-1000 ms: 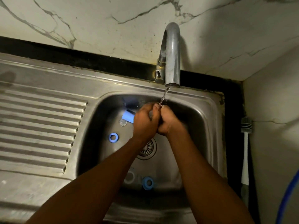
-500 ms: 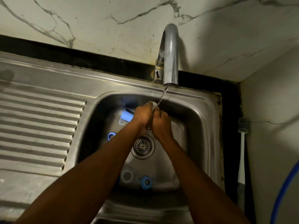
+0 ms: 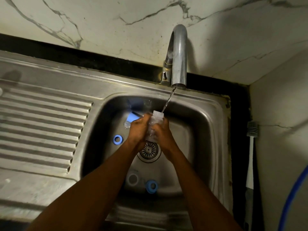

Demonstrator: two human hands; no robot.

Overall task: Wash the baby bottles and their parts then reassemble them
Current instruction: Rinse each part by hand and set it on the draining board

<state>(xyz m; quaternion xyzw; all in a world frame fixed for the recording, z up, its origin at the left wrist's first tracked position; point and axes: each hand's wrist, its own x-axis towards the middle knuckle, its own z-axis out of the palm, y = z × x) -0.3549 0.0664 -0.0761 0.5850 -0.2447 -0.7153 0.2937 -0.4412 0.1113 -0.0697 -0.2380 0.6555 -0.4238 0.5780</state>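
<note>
A clear baby bottle stands upright between my two hands over the sink basin, its open top under the thin water stream from the tap. My left hand and my right hand grip its sides. On the basin floor lie a blue ring at the left, another blue ring and a clear bottle part near the front, and a blue cap with a clear teat behind my left hand.
The ribbed steel drainboard spreads to the left of the basin. A drain strainer sits below my hands. A white-handled bottle brush leans by the right wall, beside a blue hose. Marble wall rises behind the tap.
The bottle has risen between my hands, so its open top now shows above my fingers under the stream. My hands slid lower along its body.
</note>
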